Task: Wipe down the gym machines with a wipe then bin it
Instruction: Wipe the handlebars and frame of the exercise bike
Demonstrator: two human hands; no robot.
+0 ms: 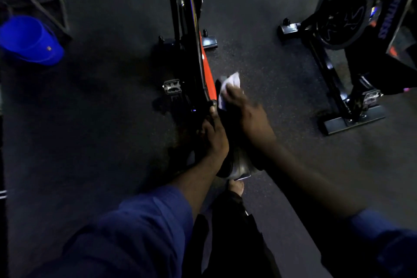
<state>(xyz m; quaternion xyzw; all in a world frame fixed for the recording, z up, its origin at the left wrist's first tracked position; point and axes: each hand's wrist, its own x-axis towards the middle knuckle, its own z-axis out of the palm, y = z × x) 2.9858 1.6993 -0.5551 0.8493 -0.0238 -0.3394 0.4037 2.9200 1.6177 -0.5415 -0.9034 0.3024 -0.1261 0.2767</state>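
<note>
Though dim — wipe (229,88) at saddle (238,166) edge.

Both arms reach forward from blue sleeves (135,228), forearms bare. The left hand (214,135) lies on the near end of the saddle (239,165) - its fingers seem curled over the left edge, though the dim light hides the grip. The right hand (246,108), farther out and blurred, holds a white wipe (230,83) under its fingers.

Open floor (101,119) left; second bike (338,56) blocks right; bucket (29,39) far left.
</note>
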